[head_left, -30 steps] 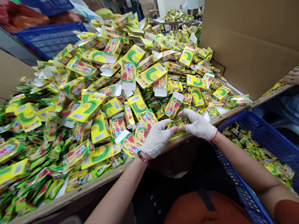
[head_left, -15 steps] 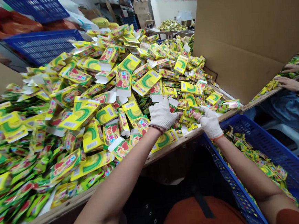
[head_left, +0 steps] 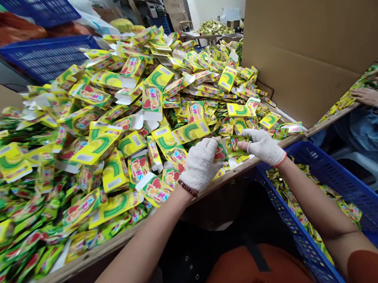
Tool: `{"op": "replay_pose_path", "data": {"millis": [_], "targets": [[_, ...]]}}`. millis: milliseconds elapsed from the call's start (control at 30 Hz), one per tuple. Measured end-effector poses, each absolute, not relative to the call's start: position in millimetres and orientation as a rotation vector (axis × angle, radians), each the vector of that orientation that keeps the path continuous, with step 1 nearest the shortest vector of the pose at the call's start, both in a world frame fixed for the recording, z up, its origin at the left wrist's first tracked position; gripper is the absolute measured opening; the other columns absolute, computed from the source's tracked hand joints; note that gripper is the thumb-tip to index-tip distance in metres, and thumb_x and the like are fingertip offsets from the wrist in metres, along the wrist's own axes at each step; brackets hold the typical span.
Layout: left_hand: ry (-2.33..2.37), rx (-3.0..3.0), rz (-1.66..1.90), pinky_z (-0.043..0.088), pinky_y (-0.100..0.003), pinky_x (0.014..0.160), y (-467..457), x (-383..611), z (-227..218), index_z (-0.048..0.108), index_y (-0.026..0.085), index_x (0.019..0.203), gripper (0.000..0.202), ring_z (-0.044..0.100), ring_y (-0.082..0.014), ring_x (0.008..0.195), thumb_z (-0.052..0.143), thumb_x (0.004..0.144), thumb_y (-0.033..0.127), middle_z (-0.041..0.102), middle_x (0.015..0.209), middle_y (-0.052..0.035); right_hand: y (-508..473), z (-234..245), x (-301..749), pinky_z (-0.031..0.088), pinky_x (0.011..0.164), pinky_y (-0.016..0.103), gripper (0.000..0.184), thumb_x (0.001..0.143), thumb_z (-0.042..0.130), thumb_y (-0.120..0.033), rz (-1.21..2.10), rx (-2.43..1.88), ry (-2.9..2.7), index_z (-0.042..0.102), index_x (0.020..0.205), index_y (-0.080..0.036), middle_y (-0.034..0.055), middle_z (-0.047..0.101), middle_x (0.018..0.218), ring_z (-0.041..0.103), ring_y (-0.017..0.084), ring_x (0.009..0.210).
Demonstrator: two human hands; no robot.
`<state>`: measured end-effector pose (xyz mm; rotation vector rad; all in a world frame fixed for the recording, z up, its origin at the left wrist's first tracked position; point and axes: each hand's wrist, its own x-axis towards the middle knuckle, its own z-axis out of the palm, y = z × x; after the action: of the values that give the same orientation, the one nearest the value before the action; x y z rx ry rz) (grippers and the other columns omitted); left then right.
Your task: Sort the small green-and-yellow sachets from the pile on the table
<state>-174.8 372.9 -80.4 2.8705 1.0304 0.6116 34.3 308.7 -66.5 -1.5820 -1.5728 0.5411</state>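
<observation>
My left hand (head_left: 201, 164), in a white knit glove, is closed with curled fingers at the front of the heap. A red and green printed piece (head_left: 221, 152) shows by its fingertips; whether this is a carton or a packet I cannot tell. Just beyond those fingers lies a flat yellow carton (head_left: 192, 131). My right hand (head_left: 263, 148), gloved with bare fingertips, pinches small green and yellow packets (head_left: 236, 144) between thumb and fingers. Around both hands are yellow fruit-printed cartons (head_left: 109, 143), many with open white flaps.
Loose green packets (head_left: 29, 241) cover the table's left part, behind its wooden edge (head_left: 96, 253). A blue crate (head_left: 349, 181) of packets stands below at right. A cardboard panel (head_left: 302, 45) rises on the right; past it are another person's hands (head_left: 368, 97).
My left hand has come slightly nearer and its fingers have curled in. A yellow carton has shifted toward me beside it. My right hand has stayed about where it was, still pinching packets.
</observation>
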Motion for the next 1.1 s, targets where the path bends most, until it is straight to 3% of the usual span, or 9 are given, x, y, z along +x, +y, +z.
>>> {"op": "replay_pose_path", "data": {"millis": [200, 300, 433, 600, 733, 800, 867, 967, 1100], "targets": [[0.953, 2.955, 0.625, 0.049, -0.041, 0.081, 349, -183, -94, 0.057, 0.011, 0.123, 0.052, 0.062, -0.0307, 0.095, 0.068, 0.074, 0.024, 0.066, 0.107, -0.0138, 299, -56, 14, 0.042, 0.071, 0.025, 0.011, 0.083, 0.063, -0.024, 0.485, -1.678, -1.913, 0.069, 0.089, -0.016, 0.0006, 0.064, 0.076, 0.056, 0.016, 0.074], [1.01, 2.939, 0.684, 0.049, -0.041, 0.082, 342, -184, -99, 0.056, 0.01, 0.124, 0.052, 0.063, -0.0313, 0.098, 0.069, 0.076, 0.026, 0.067, 0.11, -0.0151, 295, -57, 1, 0.041, 0.074, 0.026, 0.006, 0.083, 0.062, -0.018, 0.352, -1.756, -1.96, 0.066, 0.088, -0.016, 0.0036, 0.062, 0.082, 0.055, 0.018, 0.08], [1.043, 2.986, 0.684, 0.049, -0.042, 0.082, 332, -186, -102, 0.055, 0.01, 0.128, 0.056, 0.062, -0.032, 0.097, 0.07, 0.077, 0.028, 0.067, 0.11, -0.0155, 288, -57, -3, 0.042, 0.082, 0.028, 0.01, 0.084, 0.057, -0.011, 0.332, -1.732, -2.072, 0.064, 0.088, -0.016, 0.0067, 0.06, 0.092, 0.055, 0.02, 0.092], [1.087, 2.985, 0.648, 0.049, -0.042, 0.08, 313, -185, -97, 0.055, 0.011, 0.13, 0.062, 0.062, -0.0318, 0.093, 0.074, 0.073, 0.025, 0.067, 0.107, -0.0143, 282, -59, -10, 0.044, 0.08, 0.031, 0.01, 0.082, 0.056, -0.011, 0.333, -1.797, -1.956, 0.063, 0.085, -0.017, 0.0057, 0.063, 0.086, 0.057, 0.02, 0.087], [1.151, 2.921, 0.684, 0.049, -0.043, 0.082, 305, -189, -96, 0.051, 0.009, 0.134, 0.069, 0.062, -0.0324, 0.095, 0.075, 0.072, 0.023, 0.066, 0.108, -0.0158, 271, -62, -18, 0.045, 0.064, 0.026, 0.014, 0.082, 0.055, -0.015, 0.658, -1.645, -1.642, 0.062, 0.094, -0.016, 0.002, 0.065, 0.082, 0.055, 0.013, 0.064], [1.166, 2.896, 0.729, 0.05, -0.045, 0.083, 304, -192, -98, 0.049, 0.009, 0.136, 0.073, 0.062, -0.0335, 0.097, 0.076, 0.07, 0.022, 0.066, 0.111, -0.0173, 261, -62, -21, 0.042, 0.052, 0.023, 0.02, 0.084, 0.054, -0.022, 0.904, -1.572, -1.466, 0.06, 0.102, -0.016, -0.0003, 0.065, 0.079, 0.05, 0.008, 0.049], [1.154, 2.879, 0.791, 0.051, -0.046, 0.083, 302, -193, -101, 0.049, 0.009, 0.136, 0.071, 0.062, -0.0345, 0.098, 0.075, 0.071, 0.022, 0.066, 0.114, -0.0187, 251, -62, -25, 0.037, 0.043, 0.021, 0.018, 0.085, 0.054, -0.027, 1.123, -1.536, -1.389, 0.06, 0.098, -0.016, -0.0036, 0.061, 0.067, 0.046, 0.007, 0.039], [1.11, 2.816, 0.86, 0.052, -0.048, 0.082, 293, -192, -108, 0.051, 0.01, 0.134, 0.061, 0.064, -0.035, 0.099, 0.07, 0.077, 0.024, 0.067, 0.112, -0.0189, 242, -66, -27, 0.032, 0.039, 0.019, 0.014, 0.085, 0.054, -0.03, 1.352, -1.48, -1.448, 0.057, 0.082, -0.017, -0.0075, 0.049, 0.051, 0.045, 0.007, 0.035], [0.927, 2.434, 0.767, 0.051, -0.046, 0.097, 275, -200, -113, 0.055, 0.013, 0.129, 0.045, 0.062, -0.0304, 0.111, 0.061, 0.087, 0.027, 0.067, 0.116, -0.0158, 240, -78, -20, 0.039, 0.048, 0.019, 0.017, 0.084, 0.055, -0.025, 1.376, -1.412, -1.696, 0.054, 0.07, -0.017, -0.0054, 0.051, 0.06, 0.048, 0.007, 0.047]]}}
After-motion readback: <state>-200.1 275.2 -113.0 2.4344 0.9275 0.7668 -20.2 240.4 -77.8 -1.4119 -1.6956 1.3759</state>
